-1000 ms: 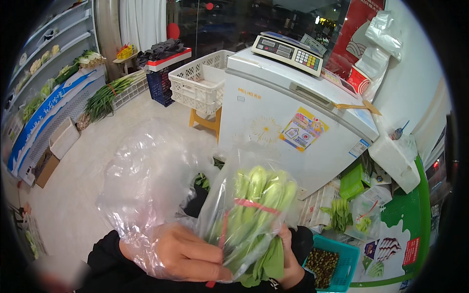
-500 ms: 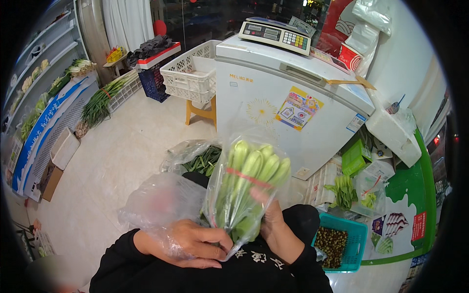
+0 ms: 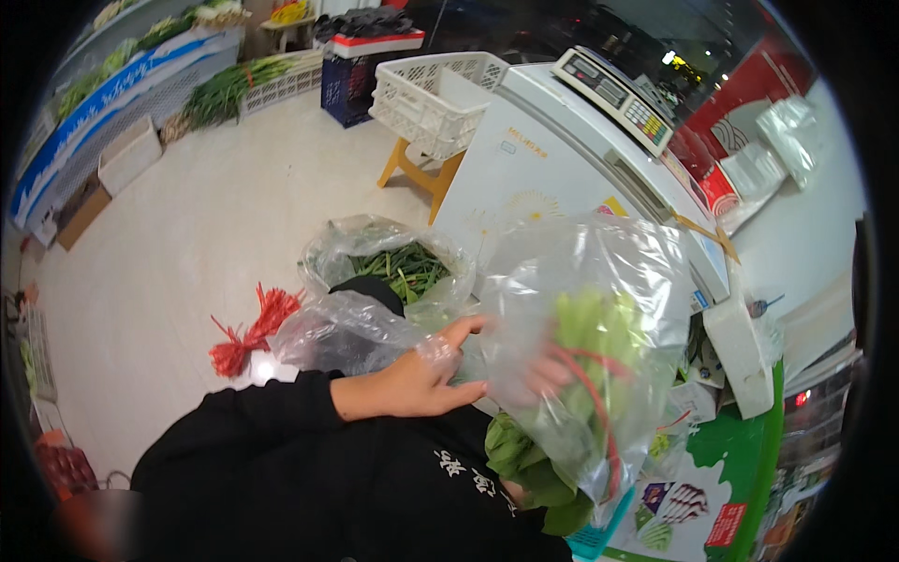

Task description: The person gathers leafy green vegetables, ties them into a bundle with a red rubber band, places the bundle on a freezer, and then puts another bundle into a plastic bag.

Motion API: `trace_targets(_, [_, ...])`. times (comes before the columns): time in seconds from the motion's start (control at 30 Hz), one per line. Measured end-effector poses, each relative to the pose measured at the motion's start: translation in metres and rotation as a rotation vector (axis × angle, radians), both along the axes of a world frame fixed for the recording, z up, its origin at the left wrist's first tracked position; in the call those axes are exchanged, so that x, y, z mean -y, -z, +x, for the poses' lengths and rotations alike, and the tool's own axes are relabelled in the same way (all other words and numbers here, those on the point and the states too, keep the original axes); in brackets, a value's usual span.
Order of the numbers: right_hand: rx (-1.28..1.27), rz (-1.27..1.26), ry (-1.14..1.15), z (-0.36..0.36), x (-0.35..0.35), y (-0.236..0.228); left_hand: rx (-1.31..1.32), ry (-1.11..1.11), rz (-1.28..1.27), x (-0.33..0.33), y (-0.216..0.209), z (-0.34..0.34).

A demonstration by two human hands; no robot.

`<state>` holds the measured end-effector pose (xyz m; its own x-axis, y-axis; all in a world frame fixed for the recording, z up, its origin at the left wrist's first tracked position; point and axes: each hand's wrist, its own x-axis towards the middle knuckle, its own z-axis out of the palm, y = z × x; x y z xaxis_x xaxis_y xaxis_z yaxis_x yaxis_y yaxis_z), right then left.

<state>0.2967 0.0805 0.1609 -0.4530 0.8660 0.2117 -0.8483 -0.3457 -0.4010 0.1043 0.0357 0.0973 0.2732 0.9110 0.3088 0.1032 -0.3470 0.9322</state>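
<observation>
A bundle of bok choy (image 3: 596, 323), pale stalks up, shows blurred through a large clear plastic bag (image 3: 646, 258). A red tie (image 3: 588, 384) crosses the bundle. Its dark leaves (image 3: 520, 454) hang at the bag's lower left, in front of my right sleeve. Seen blurred through the plastic, the fingers of my right hand (image 3: 543, 372) are closed at the bundle. My left hand (image 3: 421, 377) is open, thumb and index finger apart, beside the bag's left side. Another thin clear bag (image 3: 342, 330) lies beyond my left forearm.
A clear bag of loose greens (image 3: 412, 267) stands on the floor ahead, with red ties (image 3: 253, 332) to its left. Behind are a white chest freezer (image 3: 487, 178) carrying a scale (image 3: 613, 98), and a white crate (image 3: 431, 103) on a yellow stool (image 3: 417, 173).
The bok choy and bag have moved right, and the leaves now hang at lower left. My left hand has opened and risen. My view has turned, uncovering the red ties.
</observation>
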Motion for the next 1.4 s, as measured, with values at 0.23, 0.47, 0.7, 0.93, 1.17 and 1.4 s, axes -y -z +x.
trace_targets(0.23, [0.035, 0.025, 0.01, -0.003, -0.001, 0.003, 0.302, 0.017, -0.05, -0.01, 0.013, 0.023])
trace_targets(0.47, [0.033, 0.026, -0.009, -0.006, 0.004, 0.012, 0.162, 0.04, 0.005, -0.012, 0.013, 0.018])
trace_targets(0.7, [0.05, 0.05, -0.013, -0.005, 0.001, 0.01, 0.166, -0.039, -0.063, -0.018, 0.033, 0.031])
trace_targets(0.93, [0.082, 0.059, 0.01, 0.002, 0.01, 0.013, 0.072, 0.434, -0.131, -0.016, 0.064, 0.025])
trace_targets(1.17, [0.17, -0.017, -0.057, 0.001, 0.009, 0.044, -0.004, 0.72, -0.299, -0.007, -0.008, -0.085])
trace_targets(1.4, [0.493, -0.171, -0.287, -0.041, -0.005, 0.071, 0.249, -0.054, 0.246, 0.056, -0.044, -0.136])
